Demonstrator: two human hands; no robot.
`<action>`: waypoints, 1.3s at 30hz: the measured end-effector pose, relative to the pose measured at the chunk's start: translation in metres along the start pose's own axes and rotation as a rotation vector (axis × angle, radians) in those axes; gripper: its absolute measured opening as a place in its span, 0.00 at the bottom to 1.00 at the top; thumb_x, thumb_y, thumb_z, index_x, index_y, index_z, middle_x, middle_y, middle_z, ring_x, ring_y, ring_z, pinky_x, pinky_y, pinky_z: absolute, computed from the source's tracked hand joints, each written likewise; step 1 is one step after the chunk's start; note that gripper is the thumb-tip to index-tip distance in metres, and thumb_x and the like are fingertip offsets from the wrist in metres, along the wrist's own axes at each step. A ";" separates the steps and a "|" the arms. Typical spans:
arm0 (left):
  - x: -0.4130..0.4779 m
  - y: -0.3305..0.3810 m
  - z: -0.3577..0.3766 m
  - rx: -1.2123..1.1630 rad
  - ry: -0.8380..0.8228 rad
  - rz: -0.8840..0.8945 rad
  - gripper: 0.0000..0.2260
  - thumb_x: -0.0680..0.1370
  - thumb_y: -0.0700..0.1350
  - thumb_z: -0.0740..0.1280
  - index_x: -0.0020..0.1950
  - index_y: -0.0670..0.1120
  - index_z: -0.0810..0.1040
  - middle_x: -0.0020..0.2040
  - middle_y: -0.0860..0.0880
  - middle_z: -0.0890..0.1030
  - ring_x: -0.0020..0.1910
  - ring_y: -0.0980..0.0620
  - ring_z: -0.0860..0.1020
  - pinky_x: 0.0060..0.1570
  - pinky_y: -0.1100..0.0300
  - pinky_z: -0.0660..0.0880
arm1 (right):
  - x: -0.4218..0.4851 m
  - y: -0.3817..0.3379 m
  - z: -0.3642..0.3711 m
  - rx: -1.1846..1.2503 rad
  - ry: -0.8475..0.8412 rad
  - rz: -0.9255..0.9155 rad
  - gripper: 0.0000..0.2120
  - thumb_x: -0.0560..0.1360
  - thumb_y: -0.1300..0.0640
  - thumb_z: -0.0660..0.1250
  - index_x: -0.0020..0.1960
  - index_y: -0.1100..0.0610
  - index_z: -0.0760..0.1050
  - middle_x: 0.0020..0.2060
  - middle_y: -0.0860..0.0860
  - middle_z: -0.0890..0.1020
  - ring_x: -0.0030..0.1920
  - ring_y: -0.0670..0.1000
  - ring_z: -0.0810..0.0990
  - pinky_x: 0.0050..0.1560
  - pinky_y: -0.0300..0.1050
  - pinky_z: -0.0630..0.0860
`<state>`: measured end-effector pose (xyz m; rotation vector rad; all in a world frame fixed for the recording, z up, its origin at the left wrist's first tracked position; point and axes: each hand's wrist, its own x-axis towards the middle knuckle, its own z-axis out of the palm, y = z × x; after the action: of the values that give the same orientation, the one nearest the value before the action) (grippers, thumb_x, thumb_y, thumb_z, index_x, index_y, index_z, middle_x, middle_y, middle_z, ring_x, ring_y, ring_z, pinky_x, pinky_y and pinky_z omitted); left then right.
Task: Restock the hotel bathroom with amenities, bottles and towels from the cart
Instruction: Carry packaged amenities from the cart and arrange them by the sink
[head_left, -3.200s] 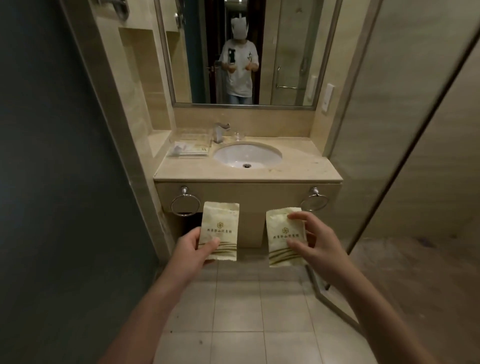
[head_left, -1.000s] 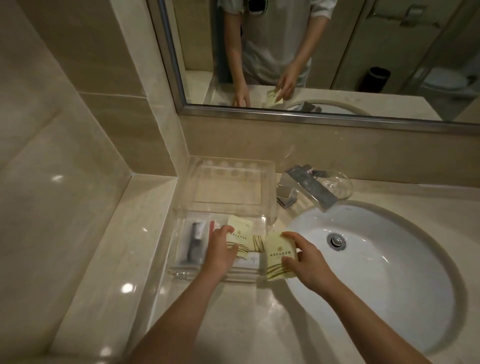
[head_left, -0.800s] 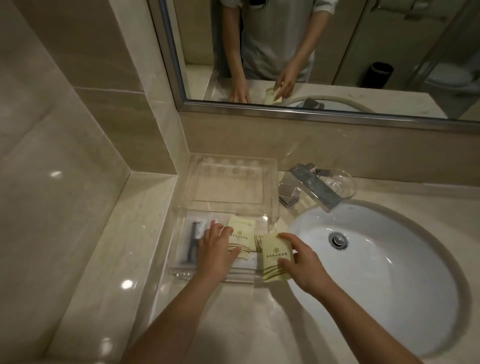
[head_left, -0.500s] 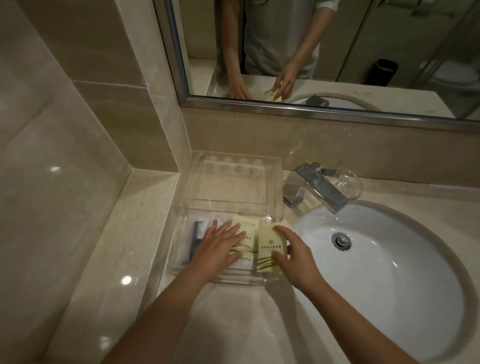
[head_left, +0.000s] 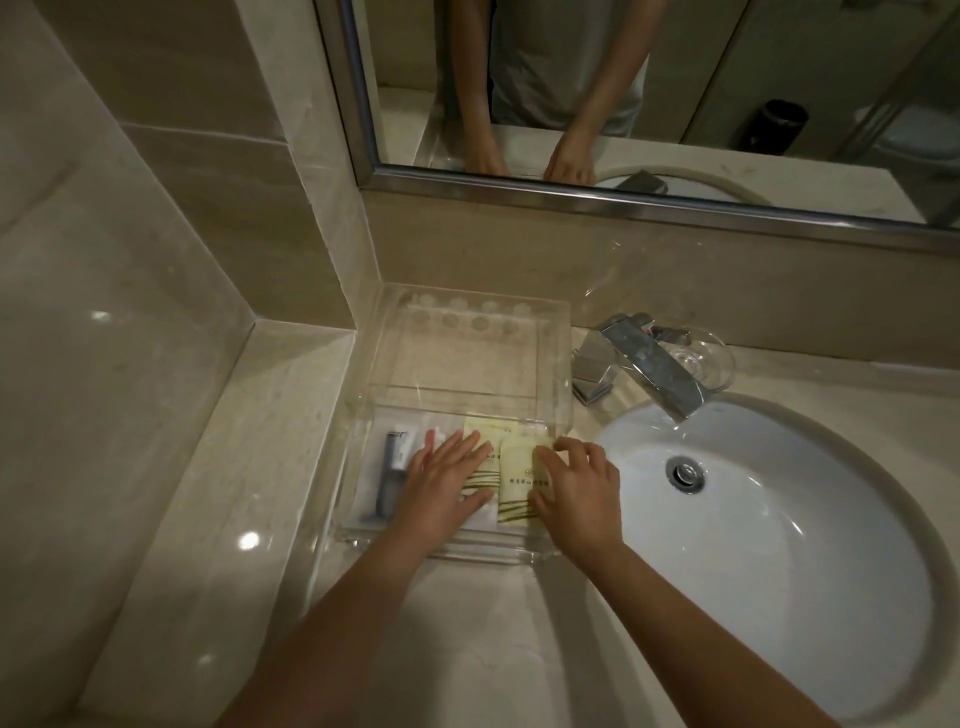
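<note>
Where the clear tray sits mid-frame, your left hand lies flat, fingers spread, on the left sachet. Your right hand pinches the right sachet just beside it.

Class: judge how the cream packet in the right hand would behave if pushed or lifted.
Probably light and floppy: the packet looks thin and flat. Likely to slide easily on the smooth clear tray. Unlikely to roll or tip, since the right hand holds it lying flat.
</note>
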<state>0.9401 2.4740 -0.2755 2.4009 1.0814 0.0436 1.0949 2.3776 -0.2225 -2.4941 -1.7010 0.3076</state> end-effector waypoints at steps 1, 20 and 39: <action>0.000 0.000 0.000 -0.008 0.002 -0.003 0.26 0.78 0.57 0.60 0.75 0.56 0.57 0.77 0.56 0.54 0.76 0.52 0.46 0.74 0.52 0.44 | -0.002 -0.001 -0.002 -0.044 0.008 -0.021 0.20 0.71 0.53 0.69 0.62 0.53 0.73 0.67 0.54 0.71 0.67 0.58 0.67 0.64 0.52 0.65; -0.001 0.005 0.000 -0.060 0.015 -0.043 0.26 0.78 0.54 0.62 0.74 0.56 0.59 0.76 0.56 0.55 0.76 0.51 0.47 0.74 0.51 0.45 | 0.015 -0.005 0.010 -0.157 -0.082 -0.152 0.26 0.77 0.44 0.59 0.71 0.53 0.62 0.70 0.50 0.67 0.74 0.51 0.56 0.73 0.53 0.42; -0.084 0.004 -0.025 -0.194 0.208 -0.137 0.16 0.76 0.50 0.67 0.63 0.53 0.74 0.64 0.54 0.72 0.64 0.53 0.66 0.64 0.60 0.60 | -0.044 -0.022 -0.009 -0.142 -0.071 -0.339 0.14 0.65 0.49 0.74 0.47 0.53 0.81 0.42 0.50 0.84 0.45 0.55 0.81 0.52 0.49 0.75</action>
<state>0.8800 2.4230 -0.2371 2.1795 1.2713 0.3419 1.0618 2.3447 -0.2047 -2.2490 -2.2020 0.2524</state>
